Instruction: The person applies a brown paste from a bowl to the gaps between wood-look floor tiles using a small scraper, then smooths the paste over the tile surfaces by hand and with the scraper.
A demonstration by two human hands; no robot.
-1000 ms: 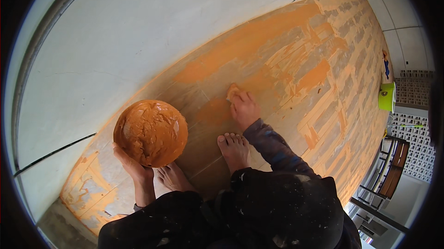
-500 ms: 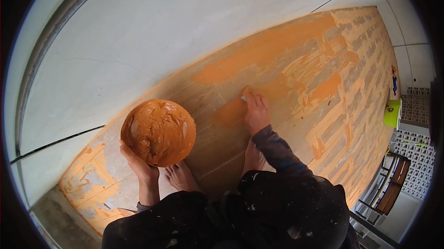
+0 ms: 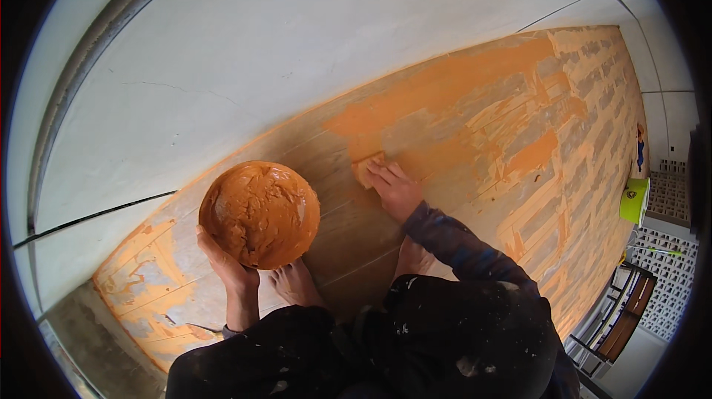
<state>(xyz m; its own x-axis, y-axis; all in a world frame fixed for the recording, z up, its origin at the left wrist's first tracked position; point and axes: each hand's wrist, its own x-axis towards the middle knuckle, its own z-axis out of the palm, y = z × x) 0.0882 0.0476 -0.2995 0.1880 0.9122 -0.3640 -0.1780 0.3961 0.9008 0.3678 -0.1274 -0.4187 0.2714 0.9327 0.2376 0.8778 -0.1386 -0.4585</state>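
Observation:
A round bowl (image 3: pixel 205 210) filled with thick orange paste rests in my left hand (image 3: pixel 231 273), its fingers wrapped round the lower left side. Farther right, my right hand (image 3: pixel 397 190) grips a flat spreader (image 3: pixel 364 170) smeared with orange. The blade lies against the plank-patterned floor (image 3: pixel 348 239), at the edge of a band of spread paste (image 3: pixel 445 84). My fingers cover part of the spreader. Both my bare feet stand on the floor, one just right of the bowl and one below my right forearm.
A pale wall (image 3: pixel 245 43) runs along the floor's far left side. Orange streaks cover the floor toward the right. At the right stand a lime-green container (image 3: pixel 635 201) and a dark-framed bench (image 3: pixel 629 317), near a perforated block wall (image 3: pixel 671 273). A thin tool (image 3: pixel 204 327) lies at lower left.
My right hand has moved left and slightly nearer with the spreader, whose flat face now shows more. My left hand still holds the bowl; the view has shifted slightly.

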